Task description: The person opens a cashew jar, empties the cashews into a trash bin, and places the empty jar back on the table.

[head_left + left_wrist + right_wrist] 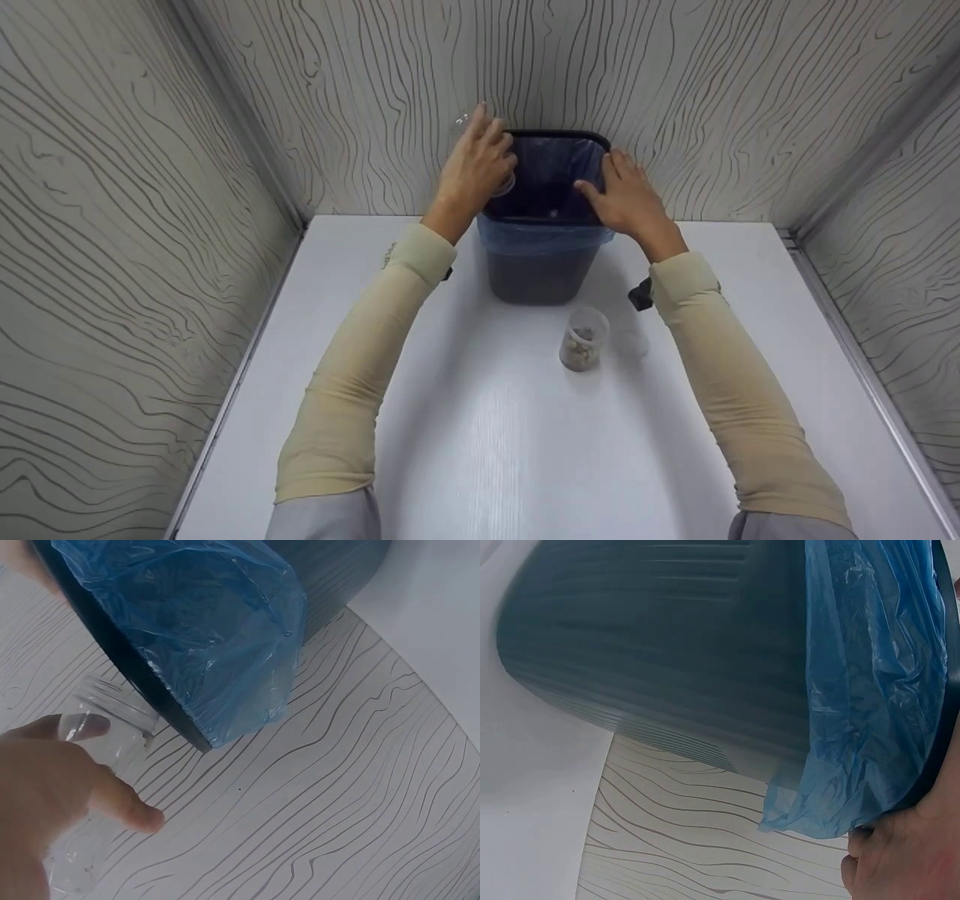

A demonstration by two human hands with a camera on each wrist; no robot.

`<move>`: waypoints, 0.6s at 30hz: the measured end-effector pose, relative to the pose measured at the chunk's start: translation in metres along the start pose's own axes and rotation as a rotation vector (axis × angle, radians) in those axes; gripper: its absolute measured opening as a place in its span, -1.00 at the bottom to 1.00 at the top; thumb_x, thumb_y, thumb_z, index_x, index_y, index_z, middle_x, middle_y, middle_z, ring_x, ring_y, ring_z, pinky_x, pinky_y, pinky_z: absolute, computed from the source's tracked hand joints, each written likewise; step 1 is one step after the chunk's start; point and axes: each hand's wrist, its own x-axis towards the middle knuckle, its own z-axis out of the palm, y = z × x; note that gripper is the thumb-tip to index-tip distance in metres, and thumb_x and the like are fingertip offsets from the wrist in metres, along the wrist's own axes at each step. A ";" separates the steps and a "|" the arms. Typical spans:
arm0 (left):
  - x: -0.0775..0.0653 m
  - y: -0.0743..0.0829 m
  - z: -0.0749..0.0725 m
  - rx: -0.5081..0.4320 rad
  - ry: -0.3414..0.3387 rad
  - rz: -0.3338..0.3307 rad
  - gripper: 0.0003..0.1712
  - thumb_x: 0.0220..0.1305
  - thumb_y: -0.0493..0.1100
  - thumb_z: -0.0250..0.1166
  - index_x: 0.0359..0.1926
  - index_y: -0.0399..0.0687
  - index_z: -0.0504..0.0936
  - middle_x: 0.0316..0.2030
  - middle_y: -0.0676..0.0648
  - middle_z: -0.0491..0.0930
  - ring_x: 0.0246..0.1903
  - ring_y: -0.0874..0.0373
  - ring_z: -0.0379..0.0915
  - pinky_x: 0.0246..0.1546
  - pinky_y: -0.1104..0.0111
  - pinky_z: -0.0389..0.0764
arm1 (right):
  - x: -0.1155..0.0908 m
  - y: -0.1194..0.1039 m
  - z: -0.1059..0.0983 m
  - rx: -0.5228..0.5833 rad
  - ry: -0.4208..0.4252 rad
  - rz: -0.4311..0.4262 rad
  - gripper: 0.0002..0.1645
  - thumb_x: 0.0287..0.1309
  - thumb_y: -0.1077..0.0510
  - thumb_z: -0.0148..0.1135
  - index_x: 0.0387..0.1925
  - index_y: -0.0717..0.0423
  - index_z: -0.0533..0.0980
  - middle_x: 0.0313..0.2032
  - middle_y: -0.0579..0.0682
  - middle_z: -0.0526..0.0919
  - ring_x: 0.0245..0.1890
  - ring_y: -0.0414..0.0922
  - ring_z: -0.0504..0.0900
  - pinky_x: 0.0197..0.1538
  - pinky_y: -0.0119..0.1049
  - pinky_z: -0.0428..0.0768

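My left hand (pixel 474 169) grips a clear plastic jar (pixel 120 709), its fingers and thumb spread round the wall. The jar is tilted at the left of the bin's rim, its open threaded mouth towards the bin, and looks empty but for small specks. My right hand (pixel 631 196) holds the rim on the right side, thumb over the inside and fingers outside. Between them stands the dark grey bin (pixel 536 277), lined with a blue plastic bag (pixel 547 237) folded over its rim. A small pale bit shows inside the bin.
In front of the bin stands a small clear cup (pixel 584 341) part filled with brownish and grey pieces. A flat translucent lid (pixel 631 343) lies to its right on the white table (pixel 495 450). Wood-patterned walls (pixel 360 112) enclose the back and both sides.
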 end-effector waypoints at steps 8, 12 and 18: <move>-0.001 -0.002 0.000 -0.033 -0.034 -0.015 -0.56 0.47 -0.21 0.33 0.30 0.23 0.60 0.36 0.01 0.49 0.47 -0.08 0.23 0.66 -0.09 -0.01 | -0.001 -0.001 0.000 0.008 -0.009 0.007 0.12 0.61 -0.44 -0.35 0.68 0.35 -0.26 0.70 0.35 -0.32 0.72 0.27 -0.35 0.71 0.14 -0.32; -0.002 -0.002 0.001 -0.043 -0.055 -0.022 -0.52 0.47 -0.20 0.34 0.33 0.21 0.56 0.37 -0.01 0.48 0.47 -0.09 0.22 0.65 -0.10 0.01 | -0.001 -0.001 -0.001 0.011 -0.008 0.007 0.12 0.62 -0.44 -0.34 0.68 0.35 -0.26 0.70 0.36 -0.31 0.72 0.26 -0.35 0.71 0.14 -0.32; -0.004 -0.003 0.001 -0.059 -0.073 -0.043 -0.48 0.46 -0.16 0.36 0.37 0.19 0.52 0.39 -0.04 0.45 0.45 -0.11 0.23 0.63 -0.08 0.07 | -0.001 0.000 0.000 0.000 -0.009 0.000 0.11 0.62 -0.43 -0.36 0.68 0.36 -0.27 0.70 0.35 -0.33 0.72 0.25 -0.36 0.71 0.14 -0.32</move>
